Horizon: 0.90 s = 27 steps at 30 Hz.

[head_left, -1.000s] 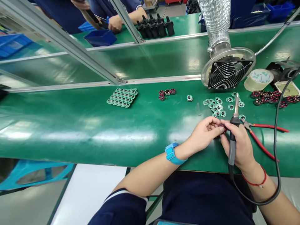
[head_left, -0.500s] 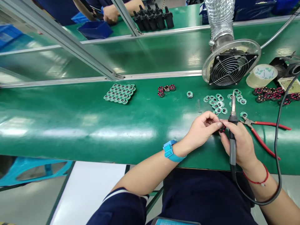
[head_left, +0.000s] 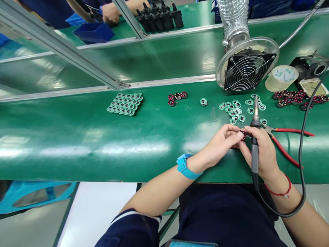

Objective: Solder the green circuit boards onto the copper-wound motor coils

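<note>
Between thumb and fingers, my left hand [head_left: 221, 144] pinches a small wire-wound coil [head_left: 243, 135] in red and black, partly hidden by the fingertips. A soldering iron [head_left: 254, 157] rests in my right hand [head_left: 267, 156], its tip pointing up and away from the coil. That hand's thumb and forefinger also reach the coil's side. Just beyond the hands lie loose round green circuit boards [head_left: 235, 111]. Diagonal cutters [head_left: 286, 151] with red handles lie right of my right hand, jaws toward the boards.
A block of joined round boards [head_left: 125, 104] lies left, with several coils [head_left: 178, 96] and a single board-topped piece [head_left: 203, 102] nearer the middle. A fume fan [head_left: 246, 72], tape roll [head_left: 282, 78] and more coils [head_left: 290, 98] stand right. The iron's cable [head_left: 302, 154] loops over my right forearm.
The whole view has shifted slightly, so the bench things appear a little further left. Both hands keep their hold at the coil, with only small finger movements.
</note>
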Each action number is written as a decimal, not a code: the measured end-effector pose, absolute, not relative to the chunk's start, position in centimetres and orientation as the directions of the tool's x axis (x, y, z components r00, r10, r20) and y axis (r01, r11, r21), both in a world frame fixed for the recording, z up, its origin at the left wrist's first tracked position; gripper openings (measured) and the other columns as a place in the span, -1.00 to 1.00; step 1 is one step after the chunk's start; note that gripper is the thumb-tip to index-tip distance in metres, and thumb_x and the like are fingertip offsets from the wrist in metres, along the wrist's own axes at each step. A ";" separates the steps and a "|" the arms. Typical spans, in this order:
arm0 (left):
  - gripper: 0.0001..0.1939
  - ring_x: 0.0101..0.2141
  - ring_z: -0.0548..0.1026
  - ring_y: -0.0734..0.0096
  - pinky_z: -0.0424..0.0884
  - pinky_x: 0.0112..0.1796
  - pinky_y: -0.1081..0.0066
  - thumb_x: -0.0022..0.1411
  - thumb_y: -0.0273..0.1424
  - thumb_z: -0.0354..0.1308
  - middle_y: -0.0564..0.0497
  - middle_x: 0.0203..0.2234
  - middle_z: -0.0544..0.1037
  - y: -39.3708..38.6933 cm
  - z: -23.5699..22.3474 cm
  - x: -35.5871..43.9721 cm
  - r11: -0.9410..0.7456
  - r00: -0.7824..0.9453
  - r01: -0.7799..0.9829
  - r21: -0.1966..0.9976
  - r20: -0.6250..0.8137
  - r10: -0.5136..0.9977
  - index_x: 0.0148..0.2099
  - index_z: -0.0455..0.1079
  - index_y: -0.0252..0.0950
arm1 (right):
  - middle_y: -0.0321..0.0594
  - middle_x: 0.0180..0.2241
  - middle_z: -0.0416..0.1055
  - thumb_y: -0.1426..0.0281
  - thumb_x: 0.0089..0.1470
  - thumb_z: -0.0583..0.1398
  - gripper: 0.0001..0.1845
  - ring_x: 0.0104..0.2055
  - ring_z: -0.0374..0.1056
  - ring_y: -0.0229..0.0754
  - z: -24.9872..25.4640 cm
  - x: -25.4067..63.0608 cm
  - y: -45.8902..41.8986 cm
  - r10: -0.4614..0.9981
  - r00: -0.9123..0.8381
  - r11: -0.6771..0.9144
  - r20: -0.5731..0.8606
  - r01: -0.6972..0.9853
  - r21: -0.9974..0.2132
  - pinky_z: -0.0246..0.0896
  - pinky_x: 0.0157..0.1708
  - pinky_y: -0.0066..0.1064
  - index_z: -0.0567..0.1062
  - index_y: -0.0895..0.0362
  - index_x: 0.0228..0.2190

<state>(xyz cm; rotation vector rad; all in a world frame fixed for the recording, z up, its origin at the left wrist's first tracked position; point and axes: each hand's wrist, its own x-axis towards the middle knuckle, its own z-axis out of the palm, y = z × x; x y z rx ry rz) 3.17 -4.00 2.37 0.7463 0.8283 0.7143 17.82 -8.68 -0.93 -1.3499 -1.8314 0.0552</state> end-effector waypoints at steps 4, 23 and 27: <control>-0.83 -0.36 0.48 0.58 0.39 -0.26 0.49 0.19 -0.45 0.18 0.03 -0.39 0.49 -4.5 2.1 3.6 0.601 0.526 -0.283 0.748 -0.403 0.749 -0.17 0.31 -0.39 | -0.15 -0.20 0.45 0.31 0.13 0.20 -0.51 -0.24 0.36 -0.10 -0.1 18.4 -8.8 0.842 -0.140 0.432 0.521 0.752 -0.497 0.32 -0.25 -0.23 0.25 0.05 0.08; -0.77 -0.57 0.19 0.71 0.00 -0.56 0.53 0.30 -0.30 -0.01 0.05 -0.41 0.37 -5.0 3.9 2.2 0.580 0.708 -0.018 0.814 -0.399 0.582 -0.23 0.36 -0.36 | -0.08 -0.28 0.47 0.21 0.15 0.16 -0.63 -0.20 0.42 0.11 -2.5 30.3 -12.3 0.922 0.002 0.058 0.386 0.988 -0.142 0.23 -0.04 -0.01 0.37 0.00 -0.01; -0.73 -0.57 0.17 0.71 0.03 -0.55 0.52 0.33 -0.27 -0.05 0.05 -0.43 0.36 -5.0 3.8 2.1 0.534 0.746 0.007 0.846 -0.360 0.561 -0.22 0.37 -0.37 | -0.11 -0.25 0.49 0.14 0.11 0.20 -0.60 -0.28 0.44 -0.02 -1.9 29.8 -12.7 0.916 0.041 0.032 0.398 0.984 -0.176 0.32 -0.33 -0.26 0.40 0.01 -0.04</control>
